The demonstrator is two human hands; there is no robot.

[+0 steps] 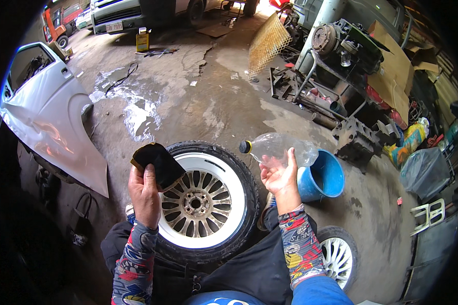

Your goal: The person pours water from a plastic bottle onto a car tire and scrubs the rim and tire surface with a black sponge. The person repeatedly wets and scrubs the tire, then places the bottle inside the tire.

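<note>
"Sheet (160, 166): where is it, and how is it held?"

"Black, at the left far edge of the wheel (204, 204), pinched between thumb and fingers of the left hand (145, 195). Contact with the tyre cannot be confirmed. The wheel lies between the feet; spokes dirty, rim white."

"The right hand (280, 179)?"

"Palm turned up, fingers loosely curled, right of the wheel. The bottle (279, 146) lies along the thumb and fingers; I cannot tell whether it is grasped."

"Principal risk?"

"In my judgement, the bottle getting away. Cause: smooth plastic and a loose hand. It could drop onto the tyre or knock the bucket (306, 186) just beside it."

"Second risk?"

"Scratches, should loose grit come between sheet and rim. Likely source: the dirty spokes."

"Containers?"

"Bottle: clear, dark cap on, neck pointing left; no liquid can be made out. Bucket: blue, open-topped, interior shadowed, contents undetermined. Far left, a yellow can (142, 42), contents hidden. To the right, a translucent bag (425, 173); its contents cannot be identified."
</note>
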